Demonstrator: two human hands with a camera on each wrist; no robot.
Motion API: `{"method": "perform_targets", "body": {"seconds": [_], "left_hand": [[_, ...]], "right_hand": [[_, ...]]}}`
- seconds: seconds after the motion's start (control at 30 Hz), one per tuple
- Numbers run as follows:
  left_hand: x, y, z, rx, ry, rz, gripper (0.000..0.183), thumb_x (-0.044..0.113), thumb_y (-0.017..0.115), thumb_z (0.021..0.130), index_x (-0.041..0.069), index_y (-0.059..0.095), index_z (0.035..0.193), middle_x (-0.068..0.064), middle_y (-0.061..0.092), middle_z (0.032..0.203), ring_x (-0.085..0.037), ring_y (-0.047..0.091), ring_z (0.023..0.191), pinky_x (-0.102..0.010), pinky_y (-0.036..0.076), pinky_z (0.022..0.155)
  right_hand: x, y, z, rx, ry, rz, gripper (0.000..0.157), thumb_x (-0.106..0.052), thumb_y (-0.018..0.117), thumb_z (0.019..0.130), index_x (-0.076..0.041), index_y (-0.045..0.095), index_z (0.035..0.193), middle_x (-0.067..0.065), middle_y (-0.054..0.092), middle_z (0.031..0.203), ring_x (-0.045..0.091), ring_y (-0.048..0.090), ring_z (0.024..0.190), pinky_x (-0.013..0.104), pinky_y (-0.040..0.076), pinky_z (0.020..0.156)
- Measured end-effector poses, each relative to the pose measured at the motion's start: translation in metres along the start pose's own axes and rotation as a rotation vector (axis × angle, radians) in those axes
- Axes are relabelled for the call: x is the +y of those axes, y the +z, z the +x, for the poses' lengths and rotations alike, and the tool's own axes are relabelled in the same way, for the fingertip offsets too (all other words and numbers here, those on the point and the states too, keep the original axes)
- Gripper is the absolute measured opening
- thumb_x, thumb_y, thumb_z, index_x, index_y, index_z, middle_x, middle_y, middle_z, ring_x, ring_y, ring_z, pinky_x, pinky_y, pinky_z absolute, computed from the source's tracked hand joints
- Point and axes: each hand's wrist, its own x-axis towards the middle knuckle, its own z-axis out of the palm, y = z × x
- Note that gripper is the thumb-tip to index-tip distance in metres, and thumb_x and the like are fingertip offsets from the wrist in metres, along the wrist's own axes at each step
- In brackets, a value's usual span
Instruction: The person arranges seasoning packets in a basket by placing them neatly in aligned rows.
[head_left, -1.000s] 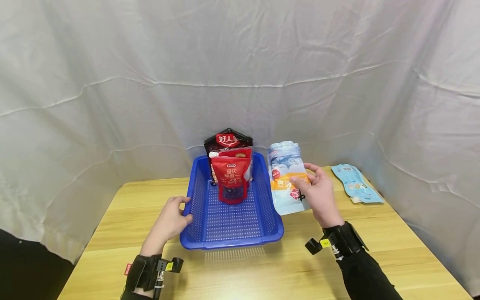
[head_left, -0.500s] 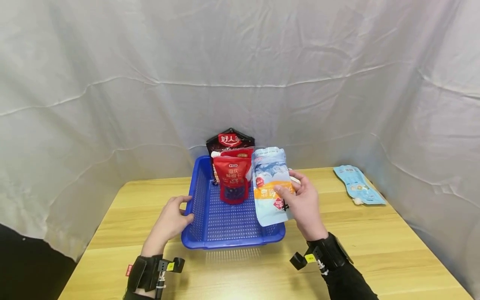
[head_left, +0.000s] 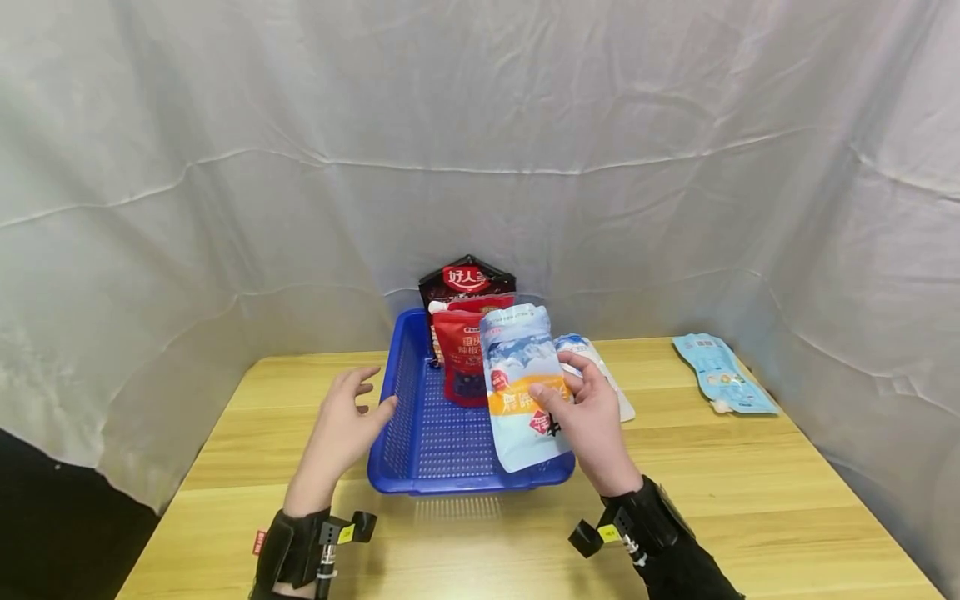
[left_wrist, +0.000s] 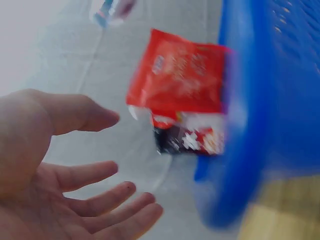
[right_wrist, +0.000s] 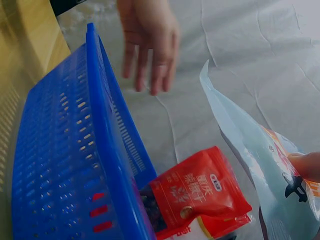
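My right hand [head_left: 588, 421] pinches a light-blue pouch [head_left: 521, 367] with a snowy mountain picture and an orange band, thumb across its front. The pouch hangs over the right side of the blue plastic basket [head_left: 405, 479], overlapping the red pouch in the head view. Off the left rim, my left hand [head_left: 348, 429] is spread with nothing in it; its fingers [left_wrist: 100, 175] are apart in the left wrist view. Standing at the back of the basket are a red chili pouch [right_wrist: 192, 187], another red pouch [head_left: 487, 303] with a white cap, and a black packet [head_left: 468, 275].
A white-and-blue pouch [head_left: 621, 398] lies on the table right of the basket, partly hidden by my right hand. Farther right, a light-blue spouted pouch [head_left: 720, 375] lies flat near the table's edge. A grey cloth curtain [head_left: 480, 208] closes off the back and sides.
My right hand has carried the light-blue pouch leftward over the basket, uncovering a white-and-blue pouch behind. My left hand has let go of the rim and opened its fingers.
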Motion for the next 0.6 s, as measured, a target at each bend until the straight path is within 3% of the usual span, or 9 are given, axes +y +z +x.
{"method": "perform_targets", "body": {"seconds": [0.13, 0.27, 0.47, 0.6], "left_hand": [[0.019, 0.001, -0.003, 0.054, 0.037, -0.069, 0.058, 0.020, 0.069, 0.100, 0.002, 0.048, 0.151, -0.022, 0.047, 0.149, -0.042, 0.053, 0.136, -0.055, 0.053, 0.104], [0.036, 0.008, -0.004, 0.062, 0.081, -0.184, 0.055, 0.021, 0.069, 0.101, 0.004, 0.050, 0.150, -0.017, 0.052, 0.149, -0.038, 0.057, 0.133, -0.054, 0.053, 0.105], [0.050, 0.026, 0.000, -0.030, 0.106, -0.413, 0.057, 0.021, 0.067, 0.102, 0.002, 0.046, 0.152, -0.019, 0.056, 0.149, -0.036, 0.061, 0.130, -0.051, 0.053, 0.105], [0.056, 0.035, 0.004, -0.117, 0.064, -0.511, 0.065, 0.024, 0.068, 0.102, 0.001, 0.040, 0.156, -0.022, 0.053, 0.151, -0.037, 0.062, 0.128, -0.045, 0.058, 0.098]], "right_hand": [[-0.002, 0.004, -0.003, -0.021, 0.008, -0.024, 0.058, -0.010, 0.078, 0.094, -0.010, 0.046, 0.143, 0.019, 0.072, 0.124, 0.020, 0.073, 0.092, 0.031, 0.063, 0.074], [-0.003, 0.007, -0.006, -0.030, 0.011, -0.043, 0.059, -0.011, 0.078, 0.094, -0.010, 0.046, 0.143, 0.019, 0.073, 0.122, 0.021, 0.073, 0.091, 0.031, 0.063, 0.075], [-0.002, 0.011, -0.014, -0.089, 0.017, -0.015, 0.058, -0.010, 0.078, 0.094, -0.010, 0.046, 0.142, 0.017, 0.073, 0.121, 0.023, 0.074, 0.090, 0.034, 0.064, 0.075], [0.001, 0.015, -0.019, -0.127, 0.018, 0.000, 0.057, -0.008, 0.078, 0.094, -0.009, 0.047, 0.141, 0.018, 0.073, 0.119, 0.024, 0.075, 0.088, 0.035, 0.064, 0.074]]}}
